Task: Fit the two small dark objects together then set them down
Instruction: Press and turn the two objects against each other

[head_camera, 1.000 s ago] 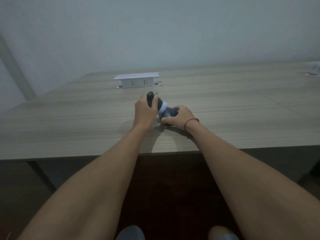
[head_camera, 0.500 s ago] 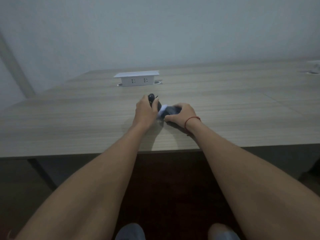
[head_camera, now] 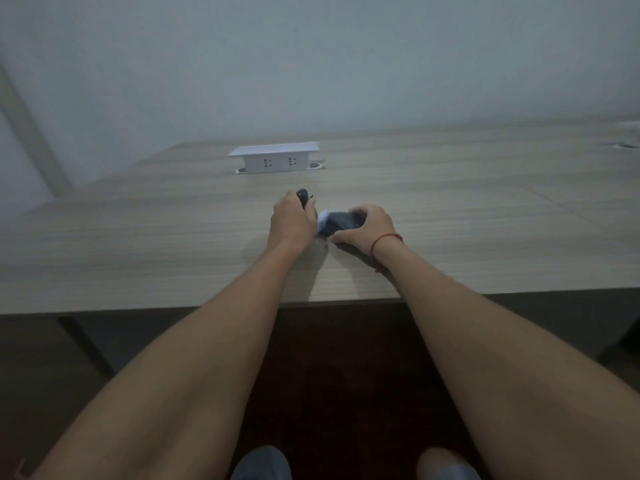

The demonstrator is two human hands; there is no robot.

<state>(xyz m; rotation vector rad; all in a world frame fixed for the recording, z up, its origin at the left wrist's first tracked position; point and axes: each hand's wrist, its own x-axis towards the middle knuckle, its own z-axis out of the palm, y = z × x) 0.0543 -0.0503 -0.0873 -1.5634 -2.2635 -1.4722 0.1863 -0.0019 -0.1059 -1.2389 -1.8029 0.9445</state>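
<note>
My left hand [head_camera: 292,225] is closed around a small dark rounded object [head_camera: 303,197] whose top pokes out above the knuckles. My right hand [head_camera: 367,227] grips a second dark object [head_camera: 343,221] with a pale bluish-white end [head_camera: 323,225] that points toward the left hand. Both hands rest low on the wooden table [head_camera: 450,216], close together. The two objects meet behind the left hand; whether they are joined is hidden. A red string circles the right wrist.
A raised white power socket box [head_camera: 275,161] stands on the table beyond the hands. A round cable port [head_camera: 620,145] sits at the far right. The table's front edge [head_camera: 138,308] runs under my forearms. My shoes show at the bottom.
Both hands have dropped lower toward the table, and the left-hand object has tilted down from upright. The right-hand object now lies flatter, its pale end more exposed.
</note>
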